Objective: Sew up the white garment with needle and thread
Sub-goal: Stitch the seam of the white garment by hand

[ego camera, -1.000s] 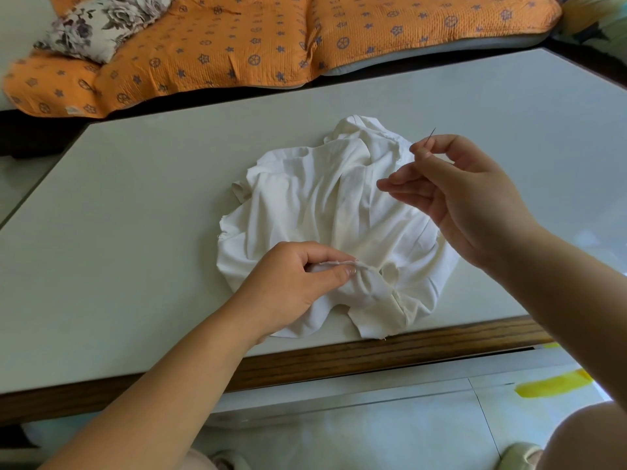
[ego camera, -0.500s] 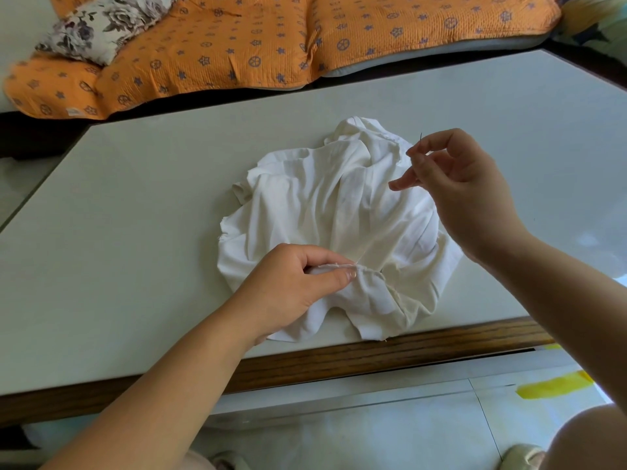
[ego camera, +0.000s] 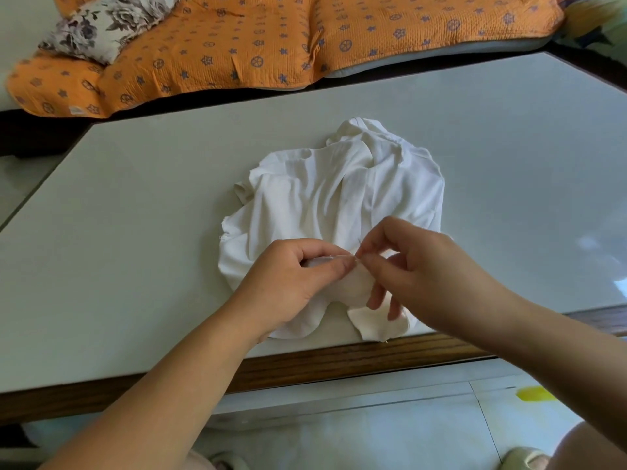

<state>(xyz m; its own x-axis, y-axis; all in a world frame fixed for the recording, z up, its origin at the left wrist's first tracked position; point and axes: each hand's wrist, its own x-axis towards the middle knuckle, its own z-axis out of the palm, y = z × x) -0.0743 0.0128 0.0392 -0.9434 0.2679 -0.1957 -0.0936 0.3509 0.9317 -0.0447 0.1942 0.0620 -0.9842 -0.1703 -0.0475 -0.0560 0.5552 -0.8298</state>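
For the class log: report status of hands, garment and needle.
Left hand pinches garment fold. Right hand pinches needle at that fold. Nothing in the way.

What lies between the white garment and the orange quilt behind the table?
Head view: between white garment and orange quilt, only bare tabletop, then a dark gap.

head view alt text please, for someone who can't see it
Two hands sew a crumpled white garment on a grey table: the left hand pinches a fold, the right hand pinches a needle at that fold. An orange quilt lies behind.
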